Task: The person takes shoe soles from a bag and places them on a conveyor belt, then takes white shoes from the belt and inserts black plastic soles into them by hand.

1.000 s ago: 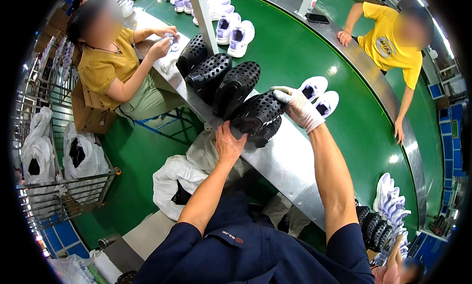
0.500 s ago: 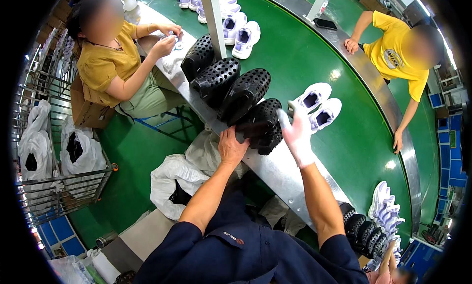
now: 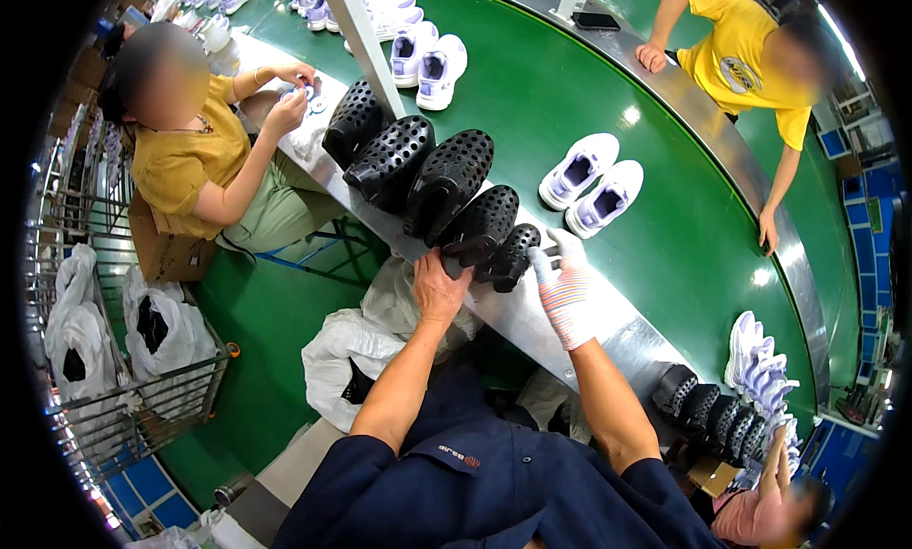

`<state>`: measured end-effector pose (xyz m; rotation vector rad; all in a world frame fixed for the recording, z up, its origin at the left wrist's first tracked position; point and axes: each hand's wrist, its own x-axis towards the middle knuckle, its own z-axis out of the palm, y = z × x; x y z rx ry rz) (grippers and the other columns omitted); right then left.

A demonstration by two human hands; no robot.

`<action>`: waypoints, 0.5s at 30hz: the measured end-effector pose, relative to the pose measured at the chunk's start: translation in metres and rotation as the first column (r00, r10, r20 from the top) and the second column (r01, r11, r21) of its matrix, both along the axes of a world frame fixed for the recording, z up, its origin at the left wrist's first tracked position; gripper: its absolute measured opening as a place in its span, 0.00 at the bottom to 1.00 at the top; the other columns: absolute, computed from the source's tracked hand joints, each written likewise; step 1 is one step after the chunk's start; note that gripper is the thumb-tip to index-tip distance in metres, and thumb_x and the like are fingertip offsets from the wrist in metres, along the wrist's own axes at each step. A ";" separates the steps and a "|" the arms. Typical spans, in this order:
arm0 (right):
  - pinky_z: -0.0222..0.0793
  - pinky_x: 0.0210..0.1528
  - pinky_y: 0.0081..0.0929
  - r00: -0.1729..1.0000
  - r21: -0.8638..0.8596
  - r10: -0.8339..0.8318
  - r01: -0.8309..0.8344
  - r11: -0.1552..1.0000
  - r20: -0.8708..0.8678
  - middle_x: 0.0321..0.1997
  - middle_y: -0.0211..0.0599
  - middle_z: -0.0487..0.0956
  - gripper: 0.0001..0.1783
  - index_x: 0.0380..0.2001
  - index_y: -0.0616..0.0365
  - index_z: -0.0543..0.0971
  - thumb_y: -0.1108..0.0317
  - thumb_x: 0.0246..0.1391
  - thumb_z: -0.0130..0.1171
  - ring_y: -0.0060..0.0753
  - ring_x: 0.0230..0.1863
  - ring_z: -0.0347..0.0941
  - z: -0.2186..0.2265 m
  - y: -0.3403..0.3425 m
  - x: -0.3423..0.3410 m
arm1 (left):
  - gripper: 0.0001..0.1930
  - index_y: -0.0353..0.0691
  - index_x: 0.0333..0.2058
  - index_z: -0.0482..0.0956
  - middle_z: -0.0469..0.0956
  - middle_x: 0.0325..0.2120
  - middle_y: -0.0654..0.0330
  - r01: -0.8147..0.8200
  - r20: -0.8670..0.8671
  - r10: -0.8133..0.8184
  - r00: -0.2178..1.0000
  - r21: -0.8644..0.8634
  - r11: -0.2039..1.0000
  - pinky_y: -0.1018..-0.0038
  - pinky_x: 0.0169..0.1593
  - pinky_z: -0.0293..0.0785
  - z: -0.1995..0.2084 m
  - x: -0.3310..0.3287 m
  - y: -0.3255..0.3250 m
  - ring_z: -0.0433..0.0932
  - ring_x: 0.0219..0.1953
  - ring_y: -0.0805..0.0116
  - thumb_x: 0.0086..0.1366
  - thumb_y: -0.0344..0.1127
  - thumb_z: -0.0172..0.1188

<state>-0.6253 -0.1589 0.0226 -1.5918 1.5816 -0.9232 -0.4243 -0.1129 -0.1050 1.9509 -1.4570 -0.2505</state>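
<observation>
Floor [image 3: 261,359]: green, left of the grip. Metal cart [image 3: 142,380] farther left of it. Curved metal ledge [image 3: 703,119] beyond the grip, to its right. Far right: blue panels [image 3: 863,278], lit strip light [image 3: 842,42].

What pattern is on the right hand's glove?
The glove has orange, blue and white stripes, best in the head view.

Row of black shoe forms [image 3: 446,183] blocks the desk [image 3: 622,335] left of the right hand [image 3: 567,293]; post [image 3: 362,50] on its far side. Bare desk runs right, up to a second dark row [image 3: 708,407]. White sneakers [image 3: 598,202] obstruct just beyond the right hand; green surface [image 3: 679,264] right of them clear to the curved rail [image 3: 632,50].
</observation>
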 end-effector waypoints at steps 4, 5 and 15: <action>0.73 0.36 0.25 0.990 0.039 -0.131 0.133 0.990 -0.045 0.35 0.34 0.77 0.21 0.56 0.58 0.76 0.68 0.61 0.64 0.23 0.30 0.71 -0.011 0.006 -0.022 | 0.33 0.30 0.49 0.75 0.77 0.40 0.44 0.022 0.024 -0.021 0.999 -0.035 0.999 0.54 0.51 0.73 0.005 -0.003 -0.002 0.75 0.44 0.41 0.51 0.47 0.75; 0.73 0.36 0.25 0.988 0.051 -0.154 0.155 0.987 -0.026 0.35 0.34 0.77 0.21 0.57 0.58 0.76 0.68 0.61 0.64 0.23 0.30 0.71 -0.013 0.008 -0.024 | 0.33 0.30 0.49 0.75 0.78 0.40 0.44 0.022 0.030 -0.021 0.999 -0.035 0.999 0.54 0.51 0.73 0.006 -0.002 -0.001 0.75 0.44 0.41 0.51 0.47 0.76; 0.77 0.45 0.39 0.983 0.167 -0.156 0.171 0.971 -0.101 0.43 0.56 0.84 0.32 0.60 0.67 0.74 0.57 0.58 0.64 0.42 0.39 0.82 -0.061 0.021 -0.020 | 0.31 0.33 0.48 0.76 0.79 0.42 0.44 0.032 0.047 -0.033 0.998 0.019 0.999 0.53 0.53 0.73 0.006 0.001 0.001 0.75 0.48 0.41 0.49 0.44 0.78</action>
